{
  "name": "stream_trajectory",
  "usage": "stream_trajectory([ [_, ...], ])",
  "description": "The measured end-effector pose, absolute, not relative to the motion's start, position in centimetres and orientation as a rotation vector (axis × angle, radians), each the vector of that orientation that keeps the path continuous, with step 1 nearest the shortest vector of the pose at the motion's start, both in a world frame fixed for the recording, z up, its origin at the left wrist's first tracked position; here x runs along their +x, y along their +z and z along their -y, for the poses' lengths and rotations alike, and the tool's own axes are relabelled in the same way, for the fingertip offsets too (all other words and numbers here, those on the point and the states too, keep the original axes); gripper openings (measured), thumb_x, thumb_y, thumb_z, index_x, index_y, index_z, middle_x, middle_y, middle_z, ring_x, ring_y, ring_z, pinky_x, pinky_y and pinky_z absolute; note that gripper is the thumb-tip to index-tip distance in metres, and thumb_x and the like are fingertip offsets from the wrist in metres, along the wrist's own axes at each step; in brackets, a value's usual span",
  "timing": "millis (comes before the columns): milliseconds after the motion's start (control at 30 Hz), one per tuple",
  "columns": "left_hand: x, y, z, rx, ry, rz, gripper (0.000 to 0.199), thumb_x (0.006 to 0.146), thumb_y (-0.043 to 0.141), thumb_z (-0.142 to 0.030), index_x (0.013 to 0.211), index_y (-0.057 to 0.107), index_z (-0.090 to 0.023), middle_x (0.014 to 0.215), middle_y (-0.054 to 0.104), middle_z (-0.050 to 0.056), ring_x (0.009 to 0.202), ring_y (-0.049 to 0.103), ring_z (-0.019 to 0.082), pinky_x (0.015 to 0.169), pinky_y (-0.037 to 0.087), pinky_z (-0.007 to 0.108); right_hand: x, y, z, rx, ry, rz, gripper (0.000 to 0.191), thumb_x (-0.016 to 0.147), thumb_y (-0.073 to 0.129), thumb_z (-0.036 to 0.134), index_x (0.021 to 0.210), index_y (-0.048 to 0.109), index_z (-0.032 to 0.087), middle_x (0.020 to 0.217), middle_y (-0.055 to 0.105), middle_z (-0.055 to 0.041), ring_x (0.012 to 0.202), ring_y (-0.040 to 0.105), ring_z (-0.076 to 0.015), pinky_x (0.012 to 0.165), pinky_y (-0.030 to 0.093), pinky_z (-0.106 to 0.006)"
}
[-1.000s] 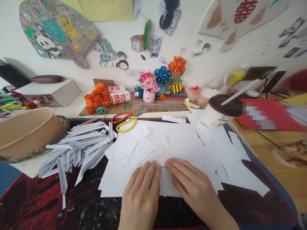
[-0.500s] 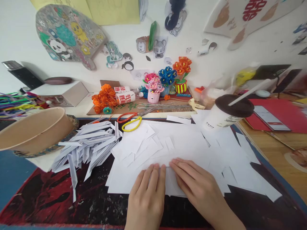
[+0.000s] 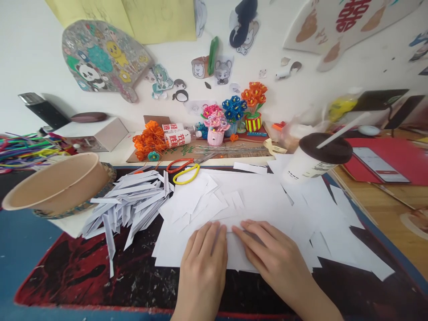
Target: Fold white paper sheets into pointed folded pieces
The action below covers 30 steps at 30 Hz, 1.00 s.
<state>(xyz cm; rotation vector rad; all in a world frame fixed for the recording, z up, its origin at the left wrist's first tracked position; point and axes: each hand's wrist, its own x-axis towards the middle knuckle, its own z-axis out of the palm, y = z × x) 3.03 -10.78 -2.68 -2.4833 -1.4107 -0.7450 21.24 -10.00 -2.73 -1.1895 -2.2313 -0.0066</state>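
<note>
At six o'clock the left hand (image 3: pixel 203 263) is bare, with slim, tapering fingers (image 3: pixel 199 238); near five o'clock the right hand (image 3: pixel 279 256) is bare too. Both wrists (image 3: pixel 200 292) and the visible forearms (image 3: pixel 314 298) are uncovered, slender and smooth.

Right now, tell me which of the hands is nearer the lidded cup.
Right. The right hand rests on the white paper, in front of the lidded cup and a little to its left; the left hand rests farther left.
</note>
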Motion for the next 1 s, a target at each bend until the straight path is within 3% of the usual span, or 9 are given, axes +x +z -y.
stream_trajectory([
  [367, 3.04, -3.02, 11.21, -2.435, -0.615, 1.366, 0.036, 0.088, 0.05, -0.004, 0.122, 0.06, -0.006, 0.126, 0.063, 0.014, 0.114, 0.06, 0.028, 0.089, 0.051, 0.04, 21.08, -2.87, 9.91, -1.212, -0.025, 2.248, 0.029, 0.093, 0.046, 0.009, 0.114, 0.066, 0.014, 0.097, 0.069, -0.009, 0.091, 0.064, -0.0244, 0.075, 0.057, -0.04],
  [567, 3.22, -2.43, 11.5, -2.444, -0.781, 1.276, 0.029, 0.089, 0.046, -0.005, 0.11, 0.066, -0.005, 0.113, 0.07, 0.015, 0.105, 0.065, 0.028, 0.084, 0.052, 0.039, 20.98, -2.72, 9.88, -1.209, -0.016, 2.233, 0.029, 0.093, 0.047, 0.008, 0.113, 0.067, 0.014, 0.095, 0.069, -0.0085, 0.091, 0.064, -0.0237, 0.074, 0.056, -0.038],
  [1000, 3.34, -2.51, 11.07, -2.53, -0.805, 1.354, 0.031, 0.088, 0.046, -0.003, 0.114, 0.063, -0.007, 0.115, 0.068, 0.014, 0.111, 0.061, 0.028, 0.088, 0.052, 0.039, 21.08, -2.81, 9.93, -1.22, 0.013, 2.209, 0.028, 0.094, 0.047, 0.01, 0.114, 0.066, 0.015, 0.099, 0.069, -0.0086, 0.095, 0.063, -0.0236, 0.078, 0.056, -0.039],
])
